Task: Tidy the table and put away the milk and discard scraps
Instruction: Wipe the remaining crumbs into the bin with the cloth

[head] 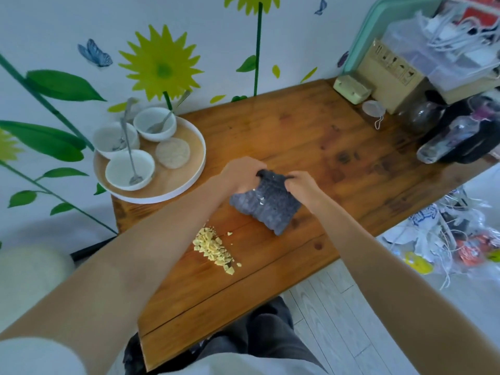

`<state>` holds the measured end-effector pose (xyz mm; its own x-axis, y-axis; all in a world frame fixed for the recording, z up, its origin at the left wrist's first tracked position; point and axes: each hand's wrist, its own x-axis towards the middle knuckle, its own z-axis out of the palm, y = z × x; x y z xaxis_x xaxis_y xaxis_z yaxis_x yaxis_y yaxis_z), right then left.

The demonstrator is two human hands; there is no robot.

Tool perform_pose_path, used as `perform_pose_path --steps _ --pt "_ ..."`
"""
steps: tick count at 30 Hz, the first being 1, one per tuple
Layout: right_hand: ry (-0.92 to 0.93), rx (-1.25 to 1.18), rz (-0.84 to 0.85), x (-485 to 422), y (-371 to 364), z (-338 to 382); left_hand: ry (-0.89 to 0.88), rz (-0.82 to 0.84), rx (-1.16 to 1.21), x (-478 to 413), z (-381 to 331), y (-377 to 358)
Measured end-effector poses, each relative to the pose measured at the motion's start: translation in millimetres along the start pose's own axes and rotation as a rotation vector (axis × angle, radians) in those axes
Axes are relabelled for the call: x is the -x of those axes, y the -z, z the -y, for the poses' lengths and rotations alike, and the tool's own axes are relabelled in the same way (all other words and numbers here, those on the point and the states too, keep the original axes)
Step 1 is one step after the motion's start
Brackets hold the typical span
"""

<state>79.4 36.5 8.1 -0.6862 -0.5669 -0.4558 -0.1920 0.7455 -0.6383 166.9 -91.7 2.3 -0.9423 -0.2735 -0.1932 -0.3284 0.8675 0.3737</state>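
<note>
At the far left, the tray (173, 183) is sitting on the corner of the counter (311, 136). It is carrying three bowls (130, 169) with spoons (131, 161) in them and a pale round disc (172, 153). The bowls are looking like glazed ware: hard, breakable and apt to slide. Taking the tray by its rim on both sides and keeping it level is probably your safest hold. Whether any milk is remaining in the bowls I cannot tell, and no milk container is showing.

Nearer you and a little to the right, the scraps (213, 249) are lying in a loose yellow heap on the counter, with a few crumbs straying beside it. They are looking light, dry and crumbly. Pinching would likely be scattering them, so you are better off sweeping them together toward the near edge.

In the middle, your left hand (240, 174) is curling its fingers round the far left corner of the cloth (266, 205). Your right hand (303, 185) is pinching the far right corner, so both hands are closed on the fabric. The cloth is drooping toward you in a bunch, and I cannot tell whether its near end is resting on the wood. A few pale crumbs are clinging to it. It is looking soft, limp and light, so it will be folding wherever you let it; gripping it bunched is giving you a firmer wiping pad.

At the far right, a bottle (446, 142), a jar (422, 117) and a box (389, 74) are crowding the corner, well apart from your hands.
</note>
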Motion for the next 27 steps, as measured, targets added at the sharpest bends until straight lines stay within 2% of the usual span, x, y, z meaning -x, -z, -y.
perform_pose_path --steps 9,14,18,23,27 --pt "0.188 0.018 -0.120 -71.4 119.6 22.0 0.008 -0.161 0.013 -96.8 -53.3 62.0" --pt "0.193 0.023 -0.151 -117.3 152.4 4.4 0.064 -0.130 0.030 -161.1 -68.0 60.4" --pt "0.054 0.067 -0.018 -151.1 126.7 -33.3 0.150 0.037 0.019 -179.0 -62.3 17.6" --pt "-0.161 0.007 0.321 -140.1 54.4 -66.7 0.169 0.300 -0.040 -146.3 -26.7 -46.0" --pt "-0.198 -0.126 0.390 -119.7 19.3 -62.3 0.248 0.276 0.009 -104.7 -3.3 -54.6"
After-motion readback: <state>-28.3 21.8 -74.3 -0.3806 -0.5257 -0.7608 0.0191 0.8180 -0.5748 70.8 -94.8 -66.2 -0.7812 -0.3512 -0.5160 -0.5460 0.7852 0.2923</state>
